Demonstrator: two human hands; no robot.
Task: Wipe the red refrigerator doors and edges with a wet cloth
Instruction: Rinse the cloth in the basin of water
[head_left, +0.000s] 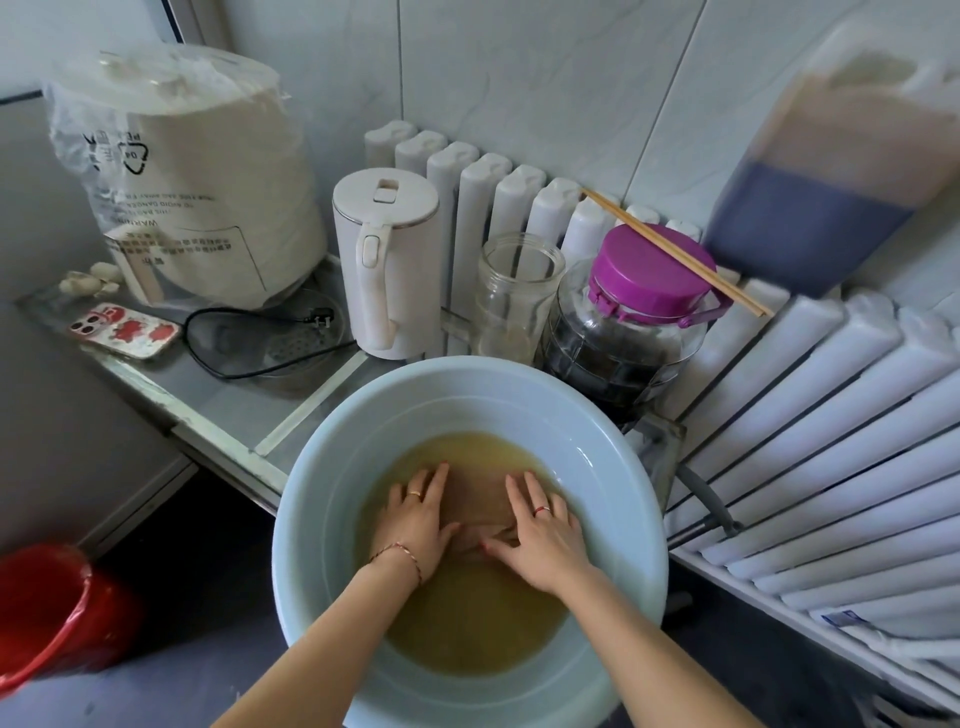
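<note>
The left hand (415, 519) lies flat with fingers spread, pressing the left edge of the brown cloth (475, 501), sunk in yellowish water in the pale basin (322, 467). The cloth spans between both hands. The right hand (540, 535), fingers straight, presses its right edge.

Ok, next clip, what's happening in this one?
A person has both hands in a pale blue basin of yellowish water, pressing a brownish cloth flat under the surface. The left hand and right hand lie on it with fingers spread. The cloth is being wetted; no refrigerator is in view, so wiping has not begun. A white kettle and a purple-lidded jar stand behind the basin.
</note>
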